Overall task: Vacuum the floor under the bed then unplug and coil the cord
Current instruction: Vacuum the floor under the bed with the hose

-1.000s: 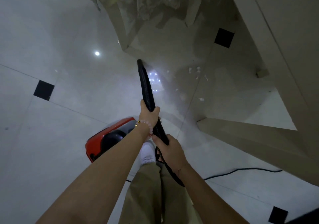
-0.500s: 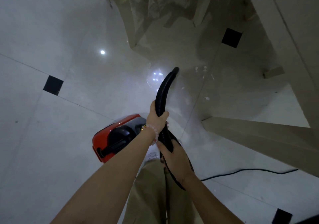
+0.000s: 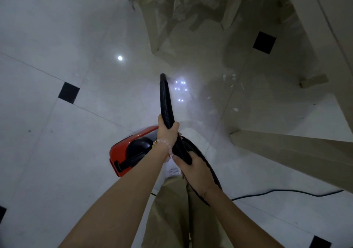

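Note:
A black ribbed vacuum hose (image 3: 165, 102) runs from my hands down to the white tiled floor, its open tip near the light reflections at centre. My left hand (image 3: 166, 133), with a bead bracelet on the wrist, is closed around the hose further forward. My right hand (image 3: 194, 171) grips the hose closer to my body. The red and black vacuum body (image 3: 126, 152) sits on the floor just left of my feet. A thin black cord (image 3: 286, 191) trails across the tiles to the right. The pale bed frame (image 3: 286, 148) rises at the right.
White scraps of debris (image 3: 232, 79) lie on the floor under the bed frame. A small wooden block (image 3: 313, 80) rests further right. Draped fabric (image 3: 191, 3) hangs at the top. Black inset tiles (image 3: 68, 92) dot the floor. My beige trousers (image 3: 172, 209) and white shoe are below.
The hose tip swung right half a second ago and has now swung back left and straightened. Both hands kept their grip on the hose.

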